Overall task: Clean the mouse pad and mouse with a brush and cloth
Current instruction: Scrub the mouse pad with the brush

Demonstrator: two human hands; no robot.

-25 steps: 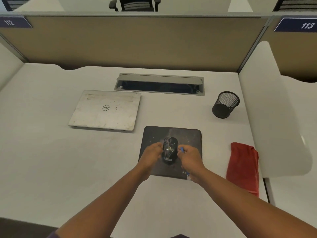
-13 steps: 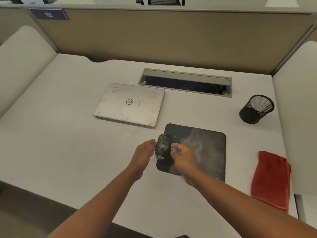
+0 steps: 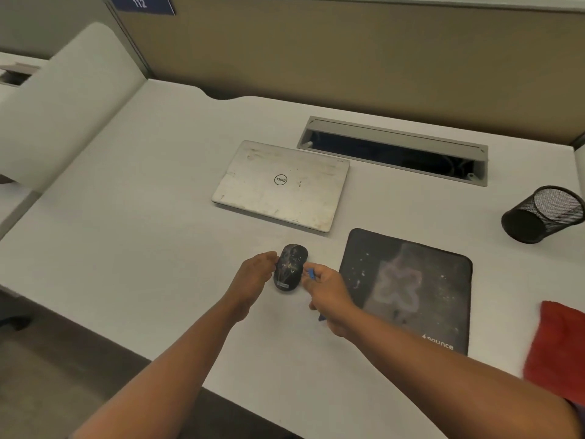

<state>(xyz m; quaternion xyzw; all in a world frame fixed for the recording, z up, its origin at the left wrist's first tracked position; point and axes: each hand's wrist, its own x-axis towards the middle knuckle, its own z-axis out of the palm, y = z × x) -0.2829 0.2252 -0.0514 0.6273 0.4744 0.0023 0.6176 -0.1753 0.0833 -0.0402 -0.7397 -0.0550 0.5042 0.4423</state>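
mouse [image 3: 290, 267]: glossy black plastic, speckled
mouse pad [image 3: 408, 289]: matt dark cloth, dusty
cloth [image 3: 557, 350]: red, fuzzy
laptop [image 3: 281, 185]: silvery matt lid, smudged
pen cup [image 3: 543, 215]: black metal mesh
desk [image 3: 142, 232]: smooth matt white

Office cubicle: numbered partition [image 3: 141, 3], desk [image 3: 142, 217], closed laptop [image 3: 281, 185].

Closed laptop [image 3: 281, 185], mesh cup [image 3: 543, 215], desk [image 3: 126, 232]

Mouse [image 3: 290, 267] left of mouse pad [image 3: 408, 289]; laptop [image 3: 281, 185] behind.
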